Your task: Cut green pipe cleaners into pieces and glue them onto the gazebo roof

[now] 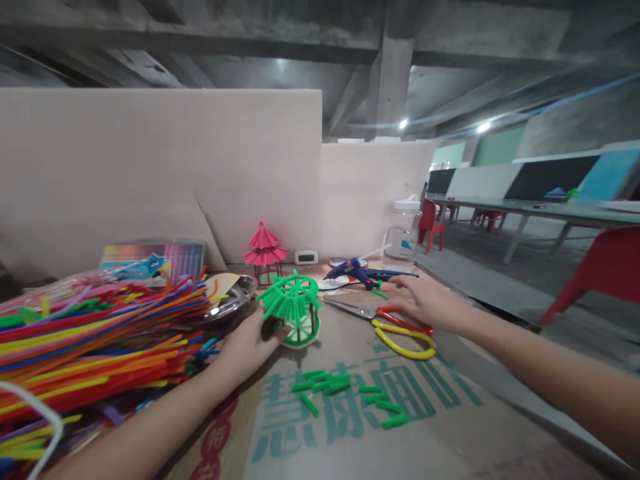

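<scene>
My left hand (249,339) is closed on the lower edge of a small pavilion model (290,300) with a partly covered green pipe-cleaner roof, brown posts and a pale base. The model stands upright, and some of my fingers are hidden behind it. To its right, my right hand (423,301) hovers over or touches the red handle of the scissors (404,339), whose other handle is yellow; I cannot tell which. Its fingers are apart, near the blue glue gun (350,270). Short green pipe-cleaner pieces (327,383) lie scattered on the cardboard in front.
Bundles of colourful pipe cleaners (100,340) fill the left side, by a metal bowl (233,299) and a marker set (155,259). A pink pagoda model (264,250) and a small digital clock (306,257) stand behind. A clear water bottle (401,237) is at the back right.
</scene>
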### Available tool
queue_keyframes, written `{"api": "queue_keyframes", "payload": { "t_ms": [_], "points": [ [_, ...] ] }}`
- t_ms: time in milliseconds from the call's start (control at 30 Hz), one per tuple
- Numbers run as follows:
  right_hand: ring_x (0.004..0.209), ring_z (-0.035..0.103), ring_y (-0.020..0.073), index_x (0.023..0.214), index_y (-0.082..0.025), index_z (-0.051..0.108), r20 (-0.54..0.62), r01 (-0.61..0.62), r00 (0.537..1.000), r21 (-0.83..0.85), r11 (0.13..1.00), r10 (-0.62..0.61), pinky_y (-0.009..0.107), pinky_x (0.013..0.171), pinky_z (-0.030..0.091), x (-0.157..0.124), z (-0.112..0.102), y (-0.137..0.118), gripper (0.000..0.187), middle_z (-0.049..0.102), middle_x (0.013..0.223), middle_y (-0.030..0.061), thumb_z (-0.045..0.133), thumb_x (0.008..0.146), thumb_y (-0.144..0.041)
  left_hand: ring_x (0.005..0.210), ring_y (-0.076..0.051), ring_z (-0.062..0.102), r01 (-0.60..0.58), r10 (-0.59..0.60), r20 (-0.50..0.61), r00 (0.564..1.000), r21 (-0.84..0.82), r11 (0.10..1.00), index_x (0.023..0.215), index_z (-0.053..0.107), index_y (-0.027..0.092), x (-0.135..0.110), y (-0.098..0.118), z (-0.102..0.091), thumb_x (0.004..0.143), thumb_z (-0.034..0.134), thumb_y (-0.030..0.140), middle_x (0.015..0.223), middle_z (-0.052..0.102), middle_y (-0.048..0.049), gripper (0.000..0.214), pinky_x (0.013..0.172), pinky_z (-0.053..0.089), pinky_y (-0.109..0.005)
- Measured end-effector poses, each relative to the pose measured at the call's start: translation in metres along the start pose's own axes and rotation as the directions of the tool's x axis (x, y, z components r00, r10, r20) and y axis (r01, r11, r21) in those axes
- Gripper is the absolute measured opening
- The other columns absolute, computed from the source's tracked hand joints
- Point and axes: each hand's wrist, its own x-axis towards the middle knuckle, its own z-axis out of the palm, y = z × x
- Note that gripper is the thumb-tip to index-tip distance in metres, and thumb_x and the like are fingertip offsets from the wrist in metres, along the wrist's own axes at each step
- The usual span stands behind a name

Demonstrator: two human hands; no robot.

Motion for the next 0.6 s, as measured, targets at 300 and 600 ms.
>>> {"api": "queue_keyframes", "payload": {
  "t_ms": [300, 600],
  "points": [
    [0.11, 0.061, 0.0351, 0.135, -0.013, 0.047, 0.213, -0.332, 0.903, -0.205, 0.921, 0.373, 0.045, 0.09, 0.049, -0.111, -0.042, 0.068, 0.07, 0.055, 0.134, 0.0201, 0.057, 0.076, -0.049, 0.114, -0.03, 0.059, -0.032, 0.027, 0.054, 0.998, 0.078, 0.996, 0.129, 0.054, 0.021, 0.005, -0.003, -0.002, 0.085, 0.05, 0.052, 0.131, 0.06, -0.0094, 0.054, 0.101, 0.042, -0.043],
    [0.096, 0.065, 0.034, 0.122, -0.008, 0.052, 0.093, -0.48, 0.865, -0.136, 0.867, 0.493, 0.039, 0.076, 0.05, -0.108, -0.029, 0.075, 0.068, 0.067, 0.109, 0.0213, 0.064, 0.069, -0.05, 0.115, -0.03, 0.058, -0.01, 0.007, 0.045, 0.999, 0.063, 0.998, 0.128, 0.054, 0.019, 0.004, 0.0, -0.002, 0.084, 0.05, 0.049, 0.127, 0.062, -0.0108, 0.053, 0.1, 0.042, -0.043]
  ]
}}
